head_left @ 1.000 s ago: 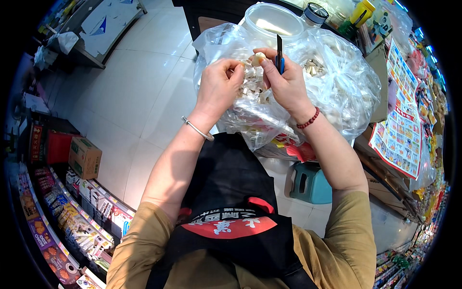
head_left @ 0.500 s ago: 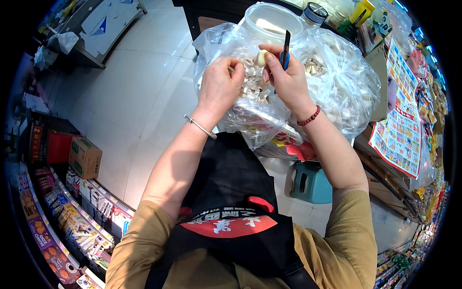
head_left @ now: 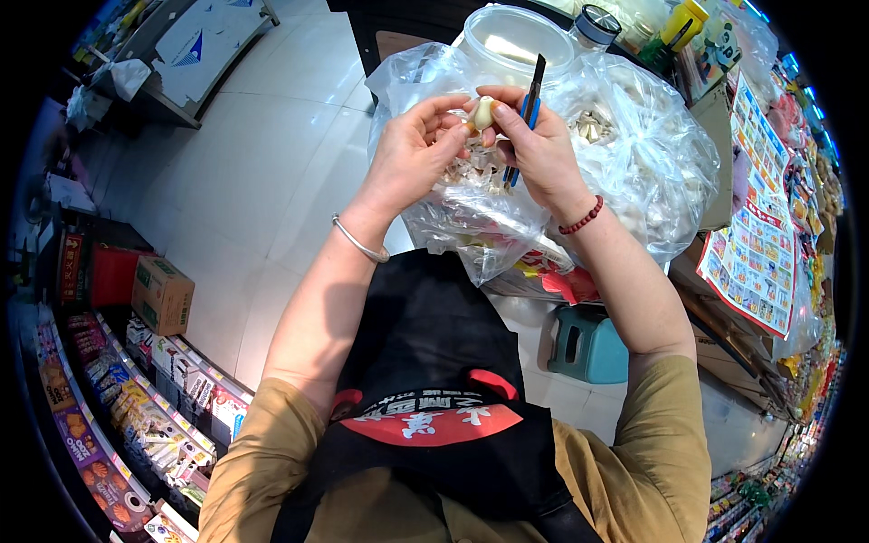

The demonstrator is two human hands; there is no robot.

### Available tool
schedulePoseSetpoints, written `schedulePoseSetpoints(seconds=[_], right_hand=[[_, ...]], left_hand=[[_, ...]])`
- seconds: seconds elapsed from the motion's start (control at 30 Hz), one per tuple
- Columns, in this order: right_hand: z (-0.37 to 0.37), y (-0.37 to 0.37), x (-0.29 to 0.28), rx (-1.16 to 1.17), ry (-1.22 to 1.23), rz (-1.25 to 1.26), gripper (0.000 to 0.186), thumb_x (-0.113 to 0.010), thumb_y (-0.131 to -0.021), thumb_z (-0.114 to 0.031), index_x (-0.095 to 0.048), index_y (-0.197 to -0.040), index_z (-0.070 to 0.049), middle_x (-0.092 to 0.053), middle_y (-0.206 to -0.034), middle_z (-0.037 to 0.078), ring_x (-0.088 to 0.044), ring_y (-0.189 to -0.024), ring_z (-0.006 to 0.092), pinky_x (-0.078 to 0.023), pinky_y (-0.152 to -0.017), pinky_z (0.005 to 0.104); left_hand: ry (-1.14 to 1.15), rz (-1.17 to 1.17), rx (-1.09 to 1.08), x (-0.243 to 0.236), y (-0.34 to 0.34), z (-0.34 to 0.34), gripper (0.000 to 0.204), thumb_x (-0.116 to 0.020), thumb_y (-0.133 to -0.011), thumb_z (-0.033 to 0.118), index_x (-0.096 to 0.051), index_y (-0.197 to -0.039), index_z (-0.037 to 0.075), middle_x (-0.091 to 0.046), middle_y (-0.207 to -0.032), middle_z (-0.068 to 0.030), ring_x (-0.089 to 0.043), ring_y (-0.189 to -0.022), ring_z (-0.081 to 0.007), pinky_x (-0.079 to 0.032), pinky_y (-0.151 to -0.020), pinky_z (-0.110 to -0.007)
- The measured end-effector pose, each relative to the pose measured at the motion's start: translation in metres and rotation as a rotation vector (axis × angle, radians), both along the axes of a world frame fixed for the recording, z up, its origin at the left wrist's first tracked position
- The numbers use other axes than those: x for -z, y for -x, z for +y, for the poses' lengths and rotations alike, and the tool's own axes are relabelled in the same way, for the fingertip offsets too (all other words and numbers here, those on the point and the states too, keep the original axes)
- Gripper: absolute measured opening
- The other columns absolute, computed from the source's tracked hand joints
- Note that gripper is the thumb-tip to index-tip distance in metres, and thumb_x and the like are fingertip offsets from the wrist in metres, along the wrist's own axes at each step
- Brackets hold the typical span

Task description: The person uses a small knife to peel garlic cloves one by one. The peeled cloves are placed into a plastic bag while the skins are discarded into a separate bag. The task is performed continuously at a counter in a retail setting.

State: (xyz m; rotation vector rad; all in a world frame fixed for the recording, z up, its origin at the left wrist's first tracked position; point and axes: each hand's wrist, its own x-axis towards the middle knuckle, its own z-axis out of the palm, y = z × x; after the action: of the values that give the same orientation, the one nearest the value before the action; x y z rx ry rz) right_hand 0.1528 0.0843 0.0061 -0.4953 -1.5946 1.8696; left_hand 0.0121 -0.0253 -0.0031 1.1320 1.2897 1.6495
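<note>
1. Both hands up in front of me over the bag: my left hand (head_left: 412,158) pinches a small pale garlic clove (head_left: 484,113) at the fingertips; my right hand (head_left: 543,149) closes on a thin blue-and-black-handled knife (head_left: 528,109), blade pointing up, thumb also touching the clove.
2. Clove sits between the two hands, above the large clear plastic bag (head_left: 634,154).
3. Bag holds a heap of pale cloves and papery skins; it bulges and sags down toward my black apron (head_left: 425,362).
4. Behind the bag, a round translucent white plastic jar (head_left: 511,41), open at the top, pale contents inside, too blurred to tell further.
5. Beside the jar, a clear container with a dark lid (head_left: 597,23).
6. Right side: a flat printed sheet in red, yellow and white squares (head_left: 756,253), hanging at a slant.
7. Under the bag, a crumpled red wrapper (head_left: 570,281); below it, a teal plastic stool (head_left: 588,344).
8. Left, on the white tiled floor (head_left: 244,181), a brown cardboard box (head_left: 163,294) next to a red crate (head_left: 113,276).
9. Lower left: shelf rows of colourful snack packets (head_left: 154,425).
</note>
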Motion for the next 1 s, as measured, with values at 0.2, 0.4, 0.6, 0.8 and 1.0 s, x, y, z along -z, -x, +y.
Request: schedulePoseSetpoints(seconds=[0.2, 0.4, 0.6, 0.8, 1.0], right_hand=[[-0.004, 0.004, 0.001, 0.066, -0.072, -0.135, 0.032, -0.068, -0.093, -0.020, -0.062, -0.119, -0.003, -0.064, -0.085, -0.003, -0.056, -0.067, 0.0020, -0.038, -0.053, 0.0157], [-0.002, 0.002, 0.002, 0.102, -0.065, -0.219, 0.033, -0.073, -0.088, -0.021, -0.063, -0.114, -0.003, -0.063, -0.079, -0.003, -0.055, -0.064, 0.0025, -0.039, -0.054, 0.0167], [0.001, -0.001, -0.002, 0.101, 0.016, -0.184, 0.025, -0.063, -0.090, -0.012, -0.062, -0.113, 0.000, -0.067, -0.088, 0.005, -0.057, -0.063, 0.0064, -0.045, -0.055, 0.0210], [0.002, -0.005, -0.013, 0.048, 0.124, -0.041, 0.030, -0.055, -0.095, -0.011, -0.057, -0.123, -0.002, -0.071, -0.102, 0.010, -0.051, -0.059, 0.0034, -0.040, -0.050, 0.0185], [0.005, -0.005, -0.005, 0.094, -0.004, -0.019, 0.029, -0.057, -0.097, -0.013, -0.059, -0.123, -0.002, -0.071, -0.106, 0.009, -0.044, -0.056, 0.0008, -0.034, -0.047, 0.0161]], left_hand=[[-0.047, 0.109, -0.138, 0.012, -0.006, 0.002, 0.030, -0.060, -0.092, 0.004, -0.061, -0.122, 0.000, -0.066, -0.096, -0.0080, -0.066, -0.078, -0.0117, -0.054, -0.070, -0.024], [-0.027, 0.354, -0.204, 0.009, -0.012, 0.000, 0.031, -0.059, -0.093, 0.002, -0.061, -0.124, 0.001, -0.065, -0.092, -0.0043, -0.065, -0.079, -0.0098, -0.054, -0.074, -0.024], [-0.064, 0.258, -0.279, 0.015, -0.009, 0.005, 0.028, -0.058, -0.093, 0.001, -0.062, -0.120, 0.000, -0.066, -0.092, -0.0046, -0.065, -0.079, -0.0096, -0.054, -0.073, -0.024], [-0.046, 0.289, -0.359, 0.014, -0.011, 0.006, 0.022, -0.058, -0.088, 0.005, -0.065, -0.107, -0.004, -0.067, -0.083, -0.0074, -0.066, -0.071, -0.0126, -0.053, -0.066, -0.027], [-0.133, 0.510, -0.319, 0.014, -0.002, 0.007, 0.022, -0.059, -0.088, 0.012, -0.067, -0.103, -0.002, -0.065, -0.101, -0.0122, -0.067, -0.083, -0.0199, -0.053, -0.071, -0.031]])
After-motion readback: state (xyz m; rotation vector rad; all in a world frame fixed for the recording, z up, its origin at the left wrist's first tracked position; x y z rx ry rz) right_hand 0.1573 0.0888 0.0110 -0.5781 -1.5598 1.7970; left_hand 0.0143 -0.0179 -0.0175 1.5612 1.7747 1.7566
